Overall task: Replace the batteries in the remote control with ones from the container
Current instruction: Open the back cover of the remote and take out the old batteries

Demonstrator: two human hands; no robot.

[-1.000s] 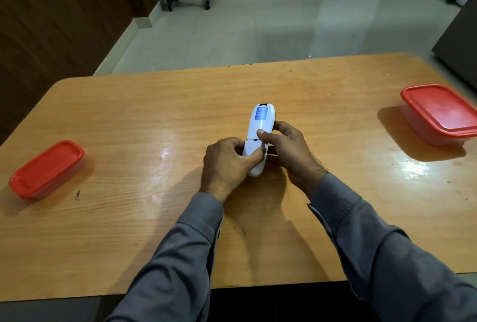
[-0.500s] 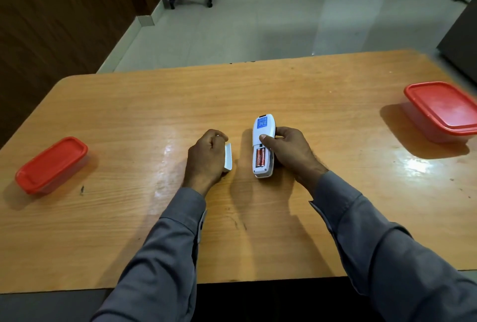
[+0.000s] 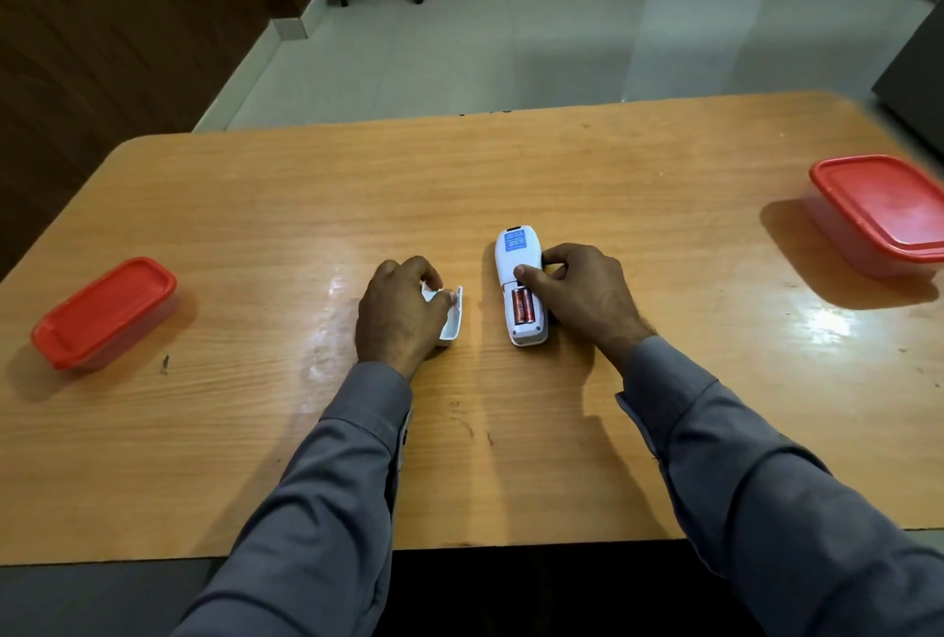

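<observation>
While both hands work near the table's middle, the scene reads thus, w/ all places given rel. to the remote:

Remote: white remote control (image 3: 517,273) lies back-up on the wooden table (image 3: 562,166), long axis running away from the person; blue label on its far half; battery bay on its near half stands uncovered.

Batteries: two reddish-orange batteries (image 3: 523,305) sit side by side in the bay, lengthwise w/ the remote; both seated.

Right hand: right hand (image 3: 587,294) is on the remote's right side; thumb pressed on the back just beyond the bay, fingers curled round the right edge; closed on the remote, pinning it to the table.

Left hand: left hand (image 3: 401,314) is left of the remote, near but apart from it; fingers bent over the battery cover (image 3: 453,317), thumb tip touching its inner face; clamped on the cover.

Cover: white, hollow side showing, tilted up on one long edge; near end seems to touch the table; just left of the remote w/ a bare strip of wood between.

Left container: clear tub w/ red lid (image 3: 104,312), lid on; well apart from the remote, far left; contents can't be told.

Right container: second red-lidded tub (image 3: 883,212), lid on; well apart, far right & a bit farther from the person than the remote; contents can't be told.

Sleeves: grey sleeves (image 3: 766,508) cover both forearms, reaching in from the near table edge.
</observation>
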